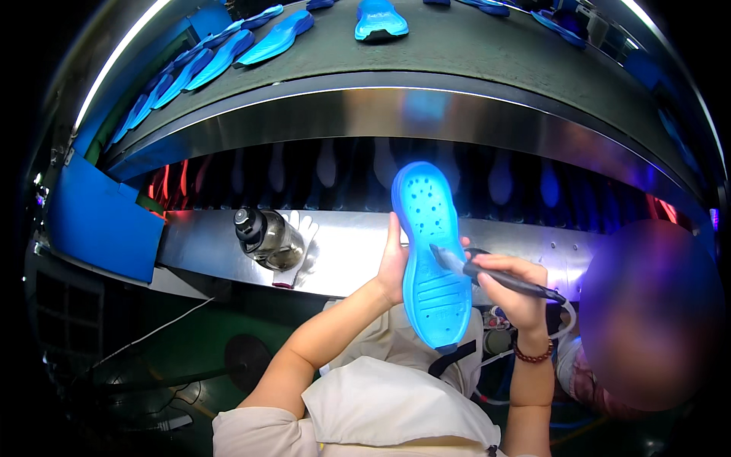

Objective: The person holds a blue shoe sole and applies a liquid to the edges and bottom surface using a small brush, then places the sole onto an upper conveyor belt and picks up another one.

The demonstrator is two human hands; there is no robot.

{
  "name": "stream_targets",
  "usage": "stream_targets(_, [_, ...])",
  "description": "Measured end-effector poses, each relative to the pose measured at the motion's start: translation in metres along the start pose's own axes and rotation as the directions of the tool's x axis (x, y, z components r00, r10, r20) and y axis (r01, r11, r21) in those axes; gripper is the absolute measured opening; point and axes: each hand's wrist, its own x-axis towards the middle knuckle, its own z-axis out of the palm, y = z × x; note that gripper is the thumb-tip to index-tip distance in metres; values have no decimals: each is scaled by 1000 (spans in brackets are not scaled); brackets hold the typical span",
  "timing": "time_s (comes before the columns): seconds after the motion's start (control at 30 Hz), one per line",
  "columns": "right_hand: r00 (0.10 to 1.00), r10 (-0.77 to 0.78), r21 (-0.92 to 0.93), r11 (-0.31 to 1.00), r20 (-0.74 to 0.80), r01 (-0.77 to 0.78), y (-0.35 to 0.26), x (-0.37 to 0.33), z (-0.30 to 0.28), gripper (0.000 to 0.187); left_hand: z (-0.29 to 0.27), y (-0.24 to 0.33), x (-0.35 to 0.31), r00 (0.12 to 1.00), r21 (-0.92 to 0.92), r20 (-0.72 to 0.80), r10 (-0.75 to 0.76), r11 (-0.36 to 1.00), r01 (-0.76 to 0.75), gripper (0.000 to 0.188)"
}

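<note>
A bright blue shoe sole (pixel 426 232) stands nearly upright before me, its inner side with small holes and ridges toward me. My left hand (pixel 392 266) grips its left edge, thumb up along the side; the other fingers are mostly hidden behind it. In my right hand (pixel 521 293) is a brush (pixel 474 270) with a dark handle and a pale tube running from its rear end. The brush tip lies over the middle of the sole, seemingly touching it.
Ahead, a dark conveyor belt (pixel 457 65) carries several blue soles (pixel 282 36). Below it runs a steel ledge (pixel 350 251) holding a dark bottle (pixel 268 240) and a white glove (pixel 304 232). A blue panel (pixel 106 221) stands left. At right, another person (pixel 655 320) is close by, blurred.
</note>
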Motion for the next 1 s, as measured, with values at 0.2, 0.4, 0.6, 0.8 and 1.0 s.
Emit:
stream_targets(0.2, [866,-378,-325,815,329,479,-19,-21,20,15,-5,7,-1,986,70,-130,108,993,-100,90])
stream_targets(0.4, [965,-243,-64,966,95,250,-32,0,3,16,12,2,-7,990,37,-50,130,991,-129,92])
stream_targets(0.6, [882,-315,-45,935,350,351,-37,-12,9,19,24,16,-6,974,50,20,227,972,-228,92])
stream_targets(0.8, [898,-271,-158,927,346,340,-29,-14,2,21,37,30,-8,959,129,-57,278,955,-269,94])
stream_targets(1.0, [972,-119,424,905,201,23,0,-14,-7,21,63,44,-6,953,129,6,303,945,-301,87])
